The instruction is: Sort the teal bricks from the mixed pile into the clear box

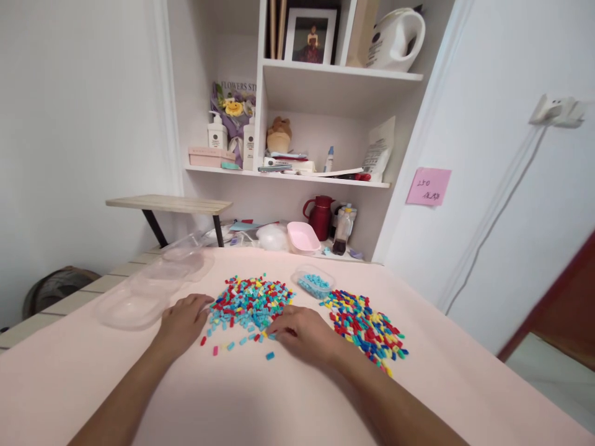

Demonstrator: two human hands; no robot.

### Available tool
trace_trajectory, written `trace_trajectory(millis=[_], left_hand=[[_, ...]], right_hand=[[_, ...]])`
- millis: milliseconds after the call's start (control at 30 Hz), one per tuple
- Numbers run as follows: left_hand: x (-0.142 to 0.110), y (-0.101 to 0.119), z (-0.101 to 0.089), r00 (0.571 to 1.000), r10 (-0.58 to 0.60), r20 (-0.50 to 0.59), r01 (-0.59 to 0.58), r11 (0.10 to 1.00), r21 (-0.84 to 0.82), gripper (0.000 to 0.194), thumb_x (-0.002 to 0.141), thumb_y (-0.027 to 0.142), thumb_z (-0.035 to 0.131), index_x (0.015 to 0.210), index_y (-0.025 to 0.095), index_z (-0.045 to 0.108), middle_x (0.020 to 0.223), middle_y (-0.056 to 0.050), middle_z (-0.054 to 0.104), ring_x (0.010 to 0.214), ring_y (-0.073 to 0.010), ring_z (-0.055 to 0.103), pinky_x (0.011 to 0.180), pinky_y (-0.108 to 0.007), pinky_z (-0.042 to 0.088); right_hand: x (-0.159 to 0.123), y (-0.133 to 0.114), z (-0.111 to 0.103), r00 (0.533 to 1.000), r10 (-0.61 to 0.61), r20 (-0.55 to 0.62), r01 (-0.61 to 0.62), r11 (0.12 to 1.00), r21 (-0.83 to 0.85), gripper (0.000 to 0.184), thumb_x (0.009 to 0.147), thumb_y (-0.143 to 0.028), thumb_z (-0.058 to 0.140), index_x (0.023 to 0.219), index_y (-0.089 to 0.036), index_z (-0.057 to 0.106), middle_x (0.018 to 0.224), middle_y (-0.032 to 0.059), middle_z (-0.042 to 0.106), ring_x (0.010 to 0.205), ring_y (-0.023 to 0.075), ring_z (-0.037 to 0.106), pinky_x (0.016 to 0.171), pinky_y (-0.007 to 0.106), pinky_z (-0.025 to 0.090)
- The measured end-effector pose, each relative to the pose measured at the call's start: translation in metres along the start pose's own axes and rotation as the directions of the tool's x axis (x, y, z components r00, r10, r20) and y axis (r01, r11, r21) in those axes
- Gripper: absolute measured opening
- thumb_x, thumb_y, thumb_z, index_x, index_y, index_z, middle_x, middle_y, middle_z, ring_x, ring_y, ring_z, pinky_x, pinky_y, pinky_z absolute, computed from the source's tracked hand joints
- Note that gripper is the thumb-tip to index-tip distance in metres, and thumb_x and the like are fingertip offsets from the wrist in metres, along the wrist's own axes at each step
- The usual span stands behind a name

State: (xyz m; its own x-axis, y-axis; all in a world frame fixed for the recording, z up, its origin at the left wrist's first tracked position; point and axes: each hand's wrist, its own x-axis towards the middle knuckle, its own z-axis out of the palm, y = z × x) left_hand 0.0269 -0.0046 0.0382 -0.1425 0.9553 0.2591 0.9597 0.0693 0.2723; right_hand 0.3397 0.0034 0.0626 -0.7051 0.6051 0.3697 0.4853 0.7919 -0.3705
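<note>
A mixed pile of small coloured toy bricks point(253, 300) lies on the pink-covered table between my hands. My left hand point(185, 317) rests at the pile's left edge, fingers stretched out and holding nothing. At the lower right edge of the pile, my right hand point(300, 331) has its fingers bent down and drawn together by a few bricks. Whether a brick is between those fingertips is too small to tell. A second brick pile point(367, 325) spreads to the right of that hand. Light-blue bricks fill part of a clear plastic tub point(331, 279) behind it.
Several clear plastic containers point(134, 310) stand along the table's left side. At the back are a pink basin point(303, 238), a red jug point(320, 217) and a bottle of dark liquid point(343, 232). A small wooden stand point(170, 203) rises at the back left, beneath shelves.
</note>
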Motion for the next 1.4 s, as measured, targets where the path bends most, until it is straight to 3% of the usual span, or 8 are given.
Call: trace_trajectory(millis=[300,533,733,833,967,1200,1267,1400], left_hand=[[0.001,-0.001,0.000,1.000,0.004,-0.002,-0.004,1.000,0.008,0.040,0.091,0.032,0.033,0.119,0.033,0.063,0.132,-0.002,0.060,0.123,-0.0248,0.052,0.101,-0.046,0.035],[0.002,-0.001,0.000,1.000,-0.001,-0.013,0.001,1.000,0.015,0.040,0.090,0.032,0.035,0.118,0.032,0.064,0.131,-0.003,0.061,0.121,-0.0254,0.054,0.099,-0.046,0.037],[0.002,-0.001,-0.003,1.000,-0.001,-0.008,0.001,1.000,0.006,0.042,0.091,0.032,0.033,0.118,0.031,0.064,0.131,-0.004,0.062,0.120,-0.0251,0.054,0.099,-0.046,0.038],[0.004,-0.002,-0.004,1.000,-0.017,0.016,0.017,1.000,0.003,0.043,0.092,0.032,0.030,0.120,0.031,0.063,0.134,-0.003,0.060,0.123,-0.0252,0.052,0.101,-0.047,0.036],[0.006,-0.003,-0.003,1.000,-0.026,0.007,0.026,1.000,-0.005,0.042,0.092,0.032,0.031,0.117,0.033,0.065,0.133,-0.002,0.061,0.123,-0.0253,0.052,0.102,-0.048,0.036],[0.006,-0.002,-0.005,0.999,-0.006,0.034,0.005,1.000,0.024,0.043,0.092,0.033,0.031,0.120,0.034,0.063,0.134,-0.002,0.060,0.125,-0.0257,0.052,0.101,-0.048,0.037],[0.006,0.000,-0.006,0.999,-0.008,0.048,0.006,1.000,0.029,0.044,0.093,0.032,0.028,0.122,0.033,0.062,0.136,-0.002,0.059,0.126,-0.0254,0.051,0.102,-0.048,0.036],[0.005,0.002,-0.008,0.999,0.002,0.043,-0.003,1.000,0.028,0.044,0.093,0.033,0.028,0.122,0.032,0.061,0.135,-0.004,0.059,0.125,-0.0257,0.051,0.102,-0.049,0.035]], right_hand=[[0.001,0.008,-0.001,0.999,0.019,0.040,-0.018,1.000,-0.012,0.031,0.083,-0.015,0.057,0.104,-0.029,0.075,0.098,-0.0002,0.074,0.090,0.0163,0.065,0.081,0.024,0.045],[0.004,0.005,0.005,1.000,0.002,0.028,-0.001,0.999,-0.033,0.028,0.080,-0.011,0.057,0.090,-0.028,0.077,0.091,-0.0011,0.073,0.086,0.0152,0.065,0.076,0.023,0.043],[0.009,0.013,-0.010,0.995,0.038,-0.092,-0.016,0.973,0.230,0.020,0.080,-0.012,0.060,0.086,-0.023,0.076,0.084,-0.0002,0.073,0.077,0.0135,0.065,0.072,0.022,0.046],[0.013,0.028,-0.028,0.921,0.212,-0.326,-0.114,0.948,0.296,0.016,0.083,-0.020,0.059,0.087,-0.021,0.074,0.081,0.0013,0.071,0.070,0.0145,0.063,0.068,0.024,0.048],[0.014,0.055,-0.047,0.706,0.335,-0.624,-0.277,0.941,0.191,0.019,0.086,-0.025,0.055,0.090,-0.020,0.073,0.089,0.0044,0.070,0.070,0.0162,0.061,0.073,0.030,0.050],[0.004,0.074,-0.055,0.640,0.386,-0.664,-0.412,0.902,0.127,0.036,0.086,-0.019,0.052,0.118,-0.018,0.067,0.112,0.0094,0.065,0.073,0.0167,0.062,0.079,0.035,0.050],[0.004,0.067,-0.053,0.665,0.363,-0.652,-0.379,0.917,0.125,0.034,0.088,-0.019,0.049,0.117,-0.019,0.067,0.108,0.0085,0.067,0.077,0.0175,0.063,0.080,0.034,0.049],[0.011,0.039,-0.037,0.858,0.197,-0.474,-0.174,0.980,0.092,0.025,0.088,-0.014,0.054,0.098,-0.022,0.074,0.096,0.0045,0.072,0.087,0.0174,0.065,0.082,0.029,0.047]])
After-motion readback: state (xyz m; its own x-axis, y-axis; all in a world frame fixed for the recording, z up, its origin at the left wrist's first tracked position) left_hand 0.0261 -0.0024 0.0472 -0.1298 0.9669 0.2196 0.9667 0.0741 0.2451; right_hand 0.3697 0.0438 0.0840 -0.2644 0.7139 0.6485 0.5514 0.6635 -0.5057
